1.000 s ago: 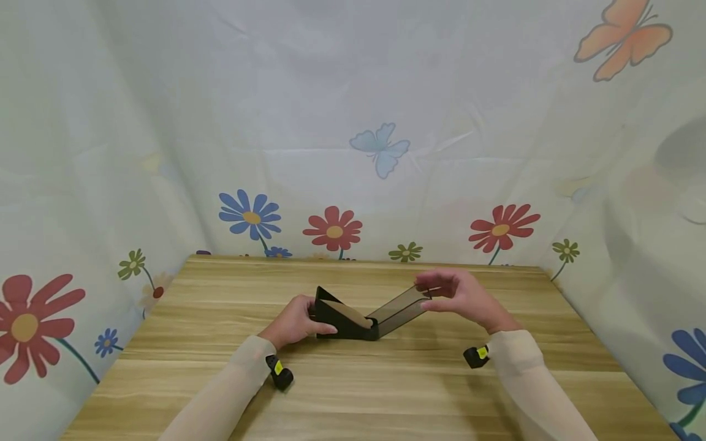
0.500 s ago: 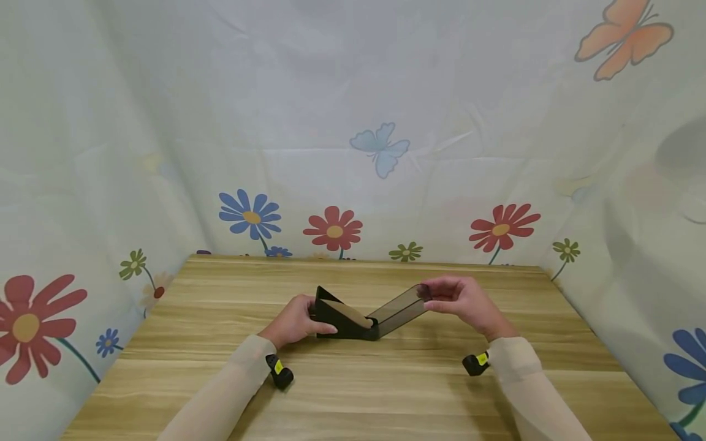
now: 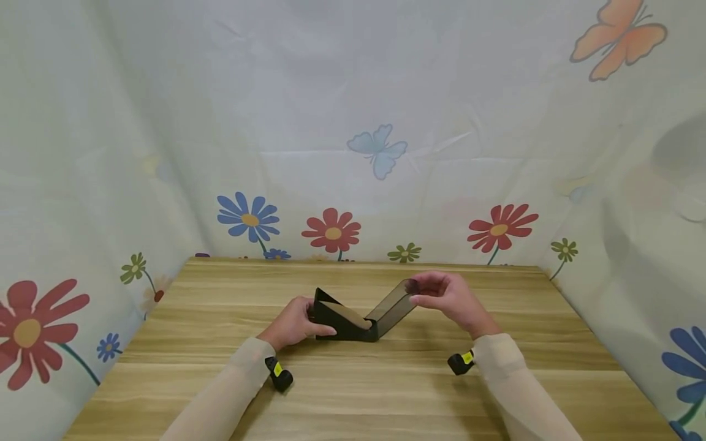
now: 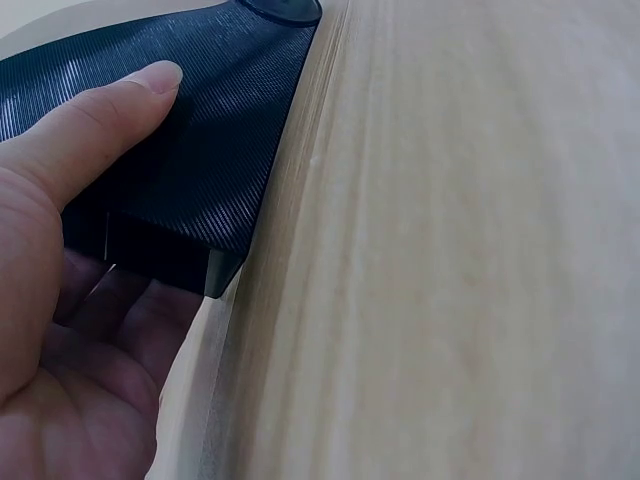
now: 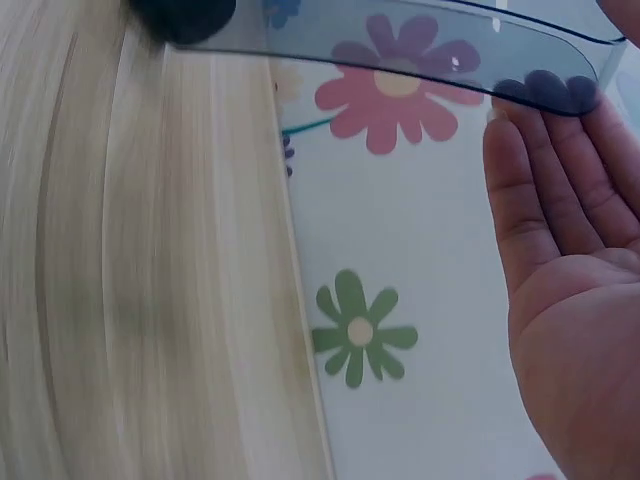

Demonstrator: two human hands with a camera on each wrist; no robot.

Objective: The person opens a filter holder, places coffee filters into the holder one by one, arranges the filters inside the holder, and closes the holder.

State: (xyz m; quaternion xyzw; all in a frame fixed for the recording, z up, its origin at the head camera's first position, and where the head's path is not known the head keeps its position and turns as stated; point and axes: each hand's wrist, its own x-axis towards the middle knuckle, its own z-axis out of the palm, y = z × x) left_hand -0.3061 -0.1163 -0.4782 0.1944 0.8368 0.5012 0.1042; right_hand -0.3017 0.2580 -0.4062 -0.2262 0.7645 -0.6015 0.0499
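A black wedge-shaped case [image 3: 344, 327] with a tan inner face stands on the wooden table. Hinged at its right end, a smoky see-through lid [image 3: 390, 308] slants up to the right, swung away from the base. My left hand [image 3: 289, 323] grips the base at its tall left end; in the left wrist view the thumb lies on the ribbed black side [image 4: 205, 120] and the fingers go behind. My right hand [image 3: 453, 301] holds the lid's free end between thumb and fingers. Through the tinted lid [image 5: 300, 42], fingertips show in the right wrist view; the thumb is mostly out of frame.
The wooden table [image 3: 386, 392] reaches back to a white curtain [image 3: 309, 92] printed with flowers and butterflies, which also hangs at both sides. A small black wrist camera [image 3: 280, 375] sits below the left cuff, another wrist camera [image 3: 460, 362] by the right one.
My right hand has moved left with the lid's free end, so the lid stands steeper. The left hand and the base keep their place, and the head view has shifted slightly.
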